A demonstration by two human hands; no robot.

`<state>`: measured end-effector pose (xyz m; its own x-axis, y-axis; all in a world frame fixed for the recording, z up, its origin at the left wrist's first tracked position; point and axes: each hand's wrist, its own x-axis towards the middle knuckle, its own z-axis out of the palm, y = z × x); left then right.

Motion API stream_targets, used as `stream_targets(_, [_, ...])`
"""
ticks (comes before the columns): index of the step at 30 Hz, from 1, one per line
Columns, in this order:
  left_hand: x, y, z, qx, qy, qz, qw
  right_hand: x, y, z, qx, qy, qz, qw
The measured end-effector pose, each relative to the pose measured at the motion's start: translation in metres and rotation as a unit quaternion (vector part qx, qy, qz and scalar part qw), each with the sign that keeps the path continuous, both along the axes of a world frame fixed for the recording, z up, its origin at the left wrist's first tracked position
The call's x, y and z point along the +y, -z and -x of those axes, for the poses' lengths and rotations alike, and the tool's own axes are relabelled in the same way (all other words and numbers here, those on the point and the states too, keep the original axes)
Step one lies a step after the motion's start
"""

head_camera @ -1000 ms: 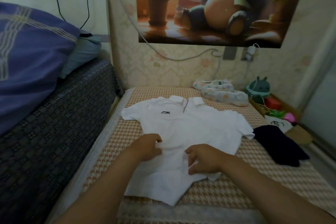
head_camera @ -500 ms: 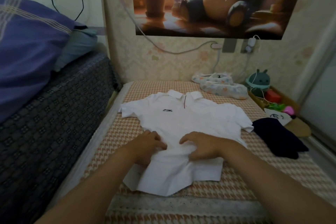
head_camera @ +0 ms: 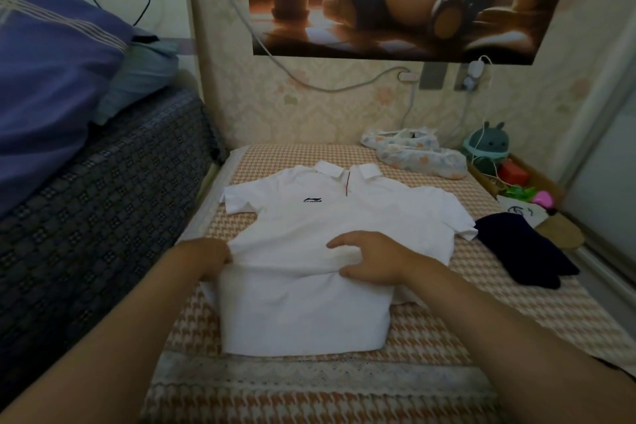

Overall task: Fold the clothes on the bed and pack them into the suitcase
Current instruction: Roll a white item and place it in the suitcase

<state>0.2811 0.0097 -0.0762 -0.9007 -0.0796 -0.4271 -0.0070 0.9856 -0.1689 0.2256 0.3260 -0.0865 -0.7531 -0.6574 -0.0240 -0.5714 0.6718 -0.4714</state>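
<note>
A white polo shirt (head_camera: 344, 217) lies face up on the checked bed mat (head_camera: 430, 327), collar pointing away from me. A crease runs across its middle, and the lower half lies flat toward me. My left hand (head_camera: 206, 253) grips the shirt's left side edge at the crease, fingers curled into the fabric. Spread, arched fingers of my right hand (head_camera: 373, 258) press on the shirt's middle, the thumb on the crease. A dark navy garment (head_camera: 526, 248) lies to the right of the shirt. No suitcase is in view.
A floral cloth (head_camera: 420, 155) lies by the far wall. On the right stand a green plush toy (head_camera: 487, 148) and a box of small toys (head_camera: 516, 179). On the left a higher bed with a dark patterned cover (head_camera: 103, 200) holds a blue pillow (head_camera: 51, 62).
My left hand has slid from the shirt's middle out to its left edge and taken hold there. The lower half of the shirt now lies flatter and squarer. My right hand stayed near the middle.
</note>
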Motion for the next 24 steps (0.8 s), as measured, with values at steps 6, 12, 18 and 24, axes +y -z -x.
stream_targets(6, [0.077, -0.01, 0.008, 0.194, 0.088, -0.243, 0.946, 0.051, -0.012, 0.007, -0.048, 0.059, -0.026, 0.997])
stream_targets(12, [0.163, 0.016, -0.001, 0.027, 0.162, -0.172, 0.971, 0.083, 0.004, -0.003, -0.033, 0.082, -0.235, 0.968])
stream_targets(18, [0.165, 0.015, 0.008, 0.093, 0.196, -0.238, 0.947, 0.106, -0.004, -0.005, 0.002, 0.098, -0.078, 0.992])
stream_targets(24, [0.16, 0.0, -0.015, -0.041, 0.186, -0.287, 0.939, 0.122, -0.012, -0.021, -0.109, 0.081, -0.142, 0.981])
